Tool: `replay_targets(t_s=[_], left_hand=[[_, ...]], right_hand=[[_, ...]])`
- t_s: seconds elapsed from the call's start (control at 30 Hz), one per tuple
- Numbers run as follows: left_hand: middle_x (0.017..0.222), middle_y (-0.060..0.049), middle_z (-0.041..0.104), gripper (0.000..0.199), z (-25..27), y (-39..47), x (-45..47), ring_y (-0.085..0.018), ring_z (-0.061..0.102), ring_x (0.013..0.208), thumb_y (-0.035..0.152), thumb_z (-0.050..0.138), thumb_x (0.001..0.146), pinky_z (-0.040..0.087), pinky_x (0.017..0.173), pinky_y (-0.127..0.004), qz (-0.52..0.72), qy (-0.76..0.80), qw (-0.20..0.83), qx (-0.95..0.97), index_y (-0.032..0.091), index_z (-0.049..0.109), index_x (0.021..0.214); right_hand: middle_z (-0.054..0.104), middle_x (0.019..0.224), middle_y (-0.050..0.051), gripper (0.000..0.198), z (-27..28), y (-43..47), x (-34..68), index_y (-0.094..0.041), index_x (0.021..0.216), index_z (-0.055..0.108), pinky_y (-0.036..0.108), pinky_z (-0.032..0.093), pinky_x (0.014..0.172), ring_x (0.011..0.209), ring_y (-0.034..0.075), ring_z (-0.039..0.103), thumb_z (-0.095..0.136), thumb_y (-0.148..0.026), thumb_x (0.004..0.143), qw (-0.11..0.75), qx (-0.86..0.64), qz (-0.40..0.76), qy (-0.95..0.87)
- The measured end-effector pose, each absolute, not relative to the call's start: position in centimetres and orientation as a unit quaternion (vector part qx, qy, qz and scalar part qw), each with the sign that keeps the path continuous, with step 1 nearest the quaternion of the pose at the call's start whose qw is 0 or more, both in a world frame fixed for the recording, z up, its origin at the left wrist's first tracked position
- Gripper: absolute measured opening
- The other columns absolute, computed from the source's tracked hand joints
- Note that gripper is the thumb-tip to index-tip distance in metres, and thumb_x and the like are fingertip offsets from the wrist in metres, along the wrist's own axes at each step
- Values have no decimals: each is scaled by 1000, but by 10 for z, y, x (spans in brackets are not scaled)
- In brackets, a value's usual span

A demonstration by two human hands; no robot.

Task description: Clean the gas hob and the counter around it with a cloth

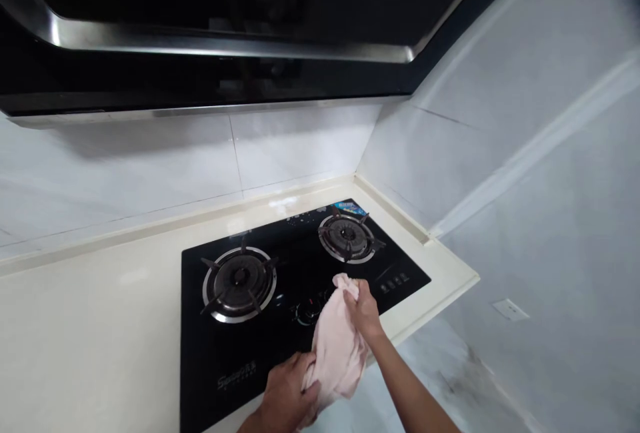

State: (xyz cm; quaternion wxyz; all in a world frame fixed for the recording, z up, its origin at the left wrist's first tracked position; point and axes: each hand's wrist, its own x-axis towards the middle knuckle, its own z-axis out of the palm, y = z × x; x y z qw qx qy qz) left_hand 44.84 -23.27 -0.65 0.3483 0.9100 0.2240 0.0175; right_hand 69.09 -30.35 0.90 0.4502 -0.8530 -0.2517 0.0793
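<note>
A pale pink cloth (337, 346) is stretched between my two hands over the front edge of a black glass gas stove (295, 249). Its upper end is bunched in my right hand (364, 309), whose fingers are closed around it. My left hand (287, 389) grips the lower left side of the cloth, thumb in front. Just left of the cloth shows a control knob (309, 311), and part of the knob area is covered. The stove has a left burner (240, 279) and a right burner (347, 236), each with dark pan supports.
Above the stove hangs a black range hood (210, 76) with a metal trim. The cream countertop (90, 326) surrounds the stove and ends in a corner (473, 278) at the right. A tiled wall (150, 166) stands behind; a wall socket (510, 309) is low on the right.
</note>
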Motion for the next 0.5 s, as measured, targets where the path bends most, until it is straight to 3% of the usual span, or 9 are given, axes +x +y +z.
replay_targets(t_s=[0.1,0.2,0.3,0.37,0.43,0.5], left_hand=[[114,1,70,54,-2,-232,452,-20,66,102,20,56,72,49,92,-30,25,233,369,899,31,59,124],[113,0,71,47,7,-230,455,-21,65,103,21,55,72,46,95,-31,16,245,406,880,30,64,117],[89,-1,71,23,16,-230,458,-19,64,85,25,49,80,48,83,-30,-13,275,490,827,22,70,90],[73,0,63,24,21,-233,464,-16,60,72,30,45,85,46,70,-27,-23,300,587,752,19,66,80],[70,1,59,26,25,-238,474,-14,56,67,35,46,88,44,63,-24,-12,309,686,659,17,64,85],[81,0,63,30,31,-245,487,-13,58,73,39,48,89,46,66,-24,11,289,750,595,17,65,100]], right_hand=[[64,78,0,32,6,-317,688,-24,96,48,34,49,69,72,21,62,52,-48,76,478,-849,75,-212],[66,80,1,38,0,-336,683,-24,93,51,35,52,69,76,23,64,61,-52,71,507,-850,103,-101],[69,80,5,40,0,-360,679,-23,90,54,37,55,68,79,26,67,61,-57,71,574,-799,180,15],[70,83,6,38,7,-371,681,-23,88,55,39,56,71,83,27,68,54,-59,74,628,-746,219,10],[70,88,6,36,22,-375,689,-24,87,55,40,57,78,91,28,68,49,-58,76,676,-699,227,-45],[69,95,5,33,45,-372,703,-25,88,55,42,55,86,97,26,67,48,-55,77,723,-654,209,-78]])
